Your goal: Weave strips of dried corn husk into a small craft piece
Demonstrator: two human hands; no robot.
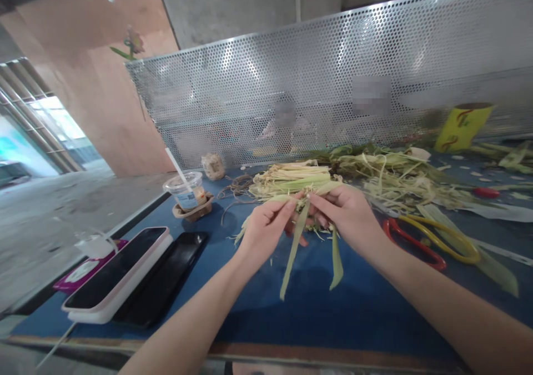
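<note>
Husk piece [301,204]: held up over the middle of the table [316,319], between the two hands. The left hand [268,219] pinches it with thumb and fingers; the right hand [343,205] grips it likewise from the other side. Lower fingers are partly hidden. Two flat strips hang below, toward the near edge.

Surroundings: a stacked husk bundle [291,178] lies directly beyond the hands, blocking the way to the far edge; a perforated metal screen [250,86] stands behind. Loose husk heap [387,180] sprawls toward the far right corner, near a yellow cylinder [462,130]. Scissors [466,257] with red and yellow handles lie just beside the right forearm, on the right edge's side; a long loose strip [497,272] passes by the yellow handle.

Left edge, far to near: plastic cup [185,193] with straw, seated in a brown holder [194,212]; then a pale-cased phone [120,266], a black slab [166,278] just beside it, and a magenta packet [69,281] on its outer side. Brown cord [239,186] lies coiled between cup and bundle.
</note>
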